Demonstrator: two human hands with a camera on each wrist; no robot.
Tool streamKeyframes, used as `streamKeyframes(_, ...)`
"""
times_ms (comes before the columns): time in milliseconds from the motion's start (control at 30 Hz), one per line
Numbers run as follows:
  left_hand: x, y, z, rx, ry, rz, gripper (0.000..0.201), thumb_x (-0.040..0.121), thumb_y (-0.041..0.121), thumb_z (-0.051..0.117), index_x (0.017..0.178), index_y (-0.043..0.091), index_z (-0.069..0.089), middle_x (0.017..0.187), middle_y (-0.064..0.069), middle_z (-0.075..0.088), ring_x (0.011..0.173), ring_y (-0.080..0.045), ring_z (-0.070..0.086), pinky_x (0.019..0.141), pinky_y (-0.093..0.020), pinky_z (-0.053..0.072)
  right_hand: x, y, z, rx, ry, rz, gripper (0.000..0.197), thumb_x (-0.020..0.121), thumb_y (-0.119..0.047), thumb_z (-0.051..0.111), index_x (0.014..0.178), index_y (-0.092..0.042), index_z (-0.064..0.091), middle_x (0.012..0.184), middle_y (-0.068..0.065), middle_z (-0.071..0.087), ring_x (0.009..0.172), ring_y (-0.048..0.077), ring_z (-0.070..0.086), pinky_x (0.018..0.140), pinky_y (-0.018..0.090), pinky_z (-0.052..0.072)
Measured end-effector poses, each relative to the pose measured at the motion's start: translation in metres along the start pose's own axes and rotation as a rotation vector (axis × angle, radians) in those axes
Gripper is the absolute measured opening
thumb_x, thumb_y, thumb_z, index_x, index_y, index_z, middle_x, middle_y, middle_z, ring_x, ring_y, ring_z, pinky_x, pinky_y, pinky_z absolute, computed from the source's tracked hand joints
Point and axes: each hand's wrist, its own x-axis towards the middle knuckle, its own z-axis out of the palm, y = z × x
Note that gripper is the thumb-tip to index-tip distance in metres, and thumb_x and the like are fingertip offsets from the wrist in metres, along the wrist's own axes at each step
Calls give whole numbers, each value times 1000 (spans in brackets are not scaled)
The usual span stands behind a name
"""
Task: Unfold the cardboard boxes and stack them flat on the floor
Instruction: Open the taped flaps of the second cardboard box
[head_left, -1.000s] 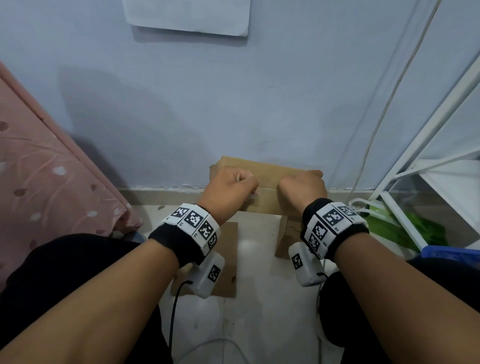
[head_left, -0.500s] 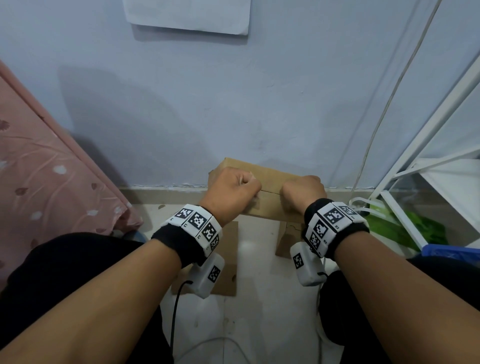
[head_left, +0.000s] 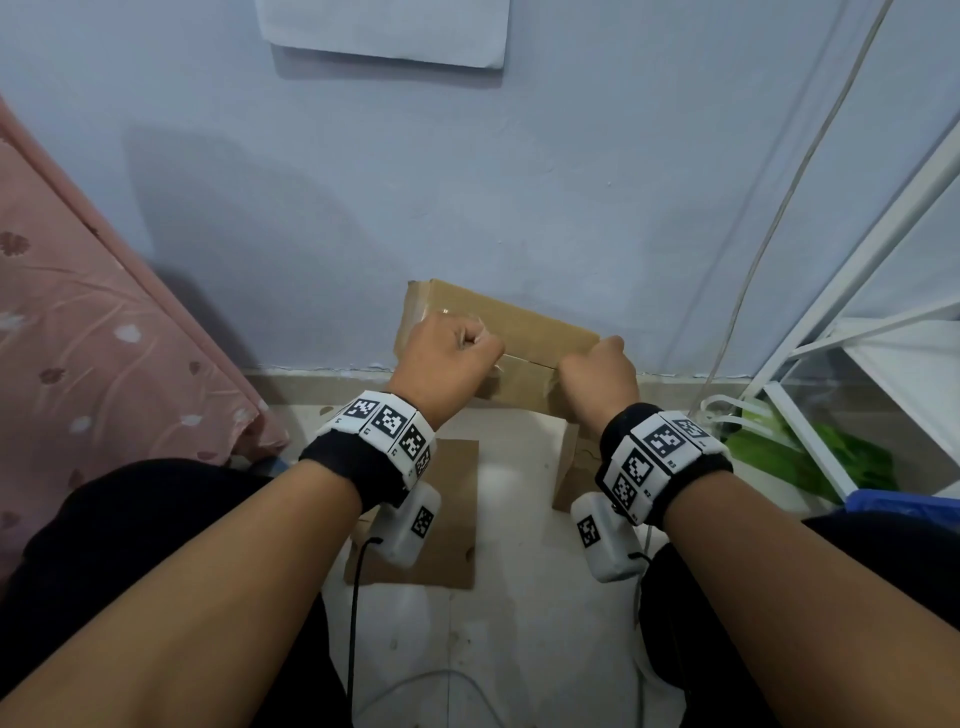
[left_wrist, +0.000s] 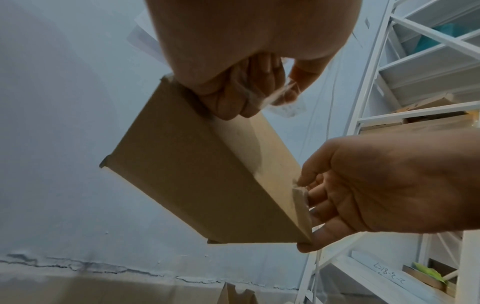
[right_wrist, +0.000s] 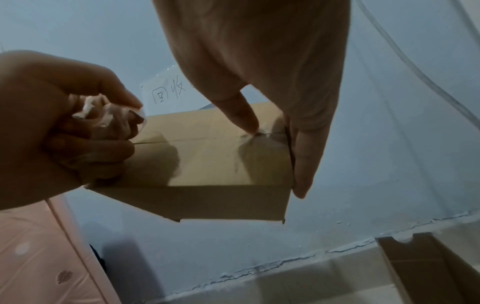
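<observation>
A small brown cardboard box (head_left: 524, 332) is held in the air in front of the blue wall, its top seam facing me. My left hand (head_left: 449, 353) is a fist at the box's left end and grips a crumpled strip of clear tape (left_wrist: 280, 96); the right wrist view shows the tape (right_wrist: 103, 115) bunched in the fingers. My right hand (head_left: 597, 371) holds the box's right end, thumb on the top near the seam and fingers down the end face. A flat piece of cardboard (head_left: 447, 499) lies on the floor under my left wrist.
Another brown cardboard piece (head_left: 569, 467) stands on the floor below my right wrist. A pink bedsheet (head_left: 78, 364) hangs at the left. At the right stand a white rack (head_left: 883, 312) and a green bag (head_left: 810, 457), with a thin cable (head_left: 753, 260) down the wall.
Both hands have lifted the box slightly. My left fist has drawn up and to the left, a little further from my right hand.
</observation>
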Motion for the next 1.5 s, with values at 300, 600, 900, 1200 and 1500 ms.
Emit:
streamKeyframes(300,-1,-9,5,214,-44,234,36,79,20,54,51,21,32,50,8,42,61,-10,49,70,-44,50,1,1,-4,58,89,14,45,93,-10,47,135,0,34,108,11,49,90,30,53,77,36,46)
streamKeyframes(600,-3,-14,12,414,-1,132,70,88,75,37,54,14,31,48,1,50,50,-25,45,52,-33,32,-5,-5,-2,117,242,-111,38,91,-7,50,125,-7,34,97,8,56,77,26,59,67,38,51)
streamKeyframes(900,-2,-11,23,-263,-38,-560,100,75,95,37,73,1,72,61,-12,65,52,-24,58,60,-33,49,-14,-5,8,44,396,-556,33,83,-1,54,112,-11,44,102,3,56,89,27,55,71,37,45)
streamKeyframes(1200,-9,-3,24,-789,-203,-861,101,79,89,44,136,6,55,109,-31,71,91,-39,75,76,-47,63,-27,-3,26,-190,418,-867,30,67,-7,53,95,-15,53,98,2,57,96,29,49,74,42,44)
streamKeyframes(1500,-4,-3,18,-960,-124,-814,62,91,66,56,125,15,65,106,-12,76,93,-31,75,75,-50,62,-21,11,39,-162,249,-882,23,74,-17,66,94,-16,55,97,0,59,96,26,50,77,45,48)
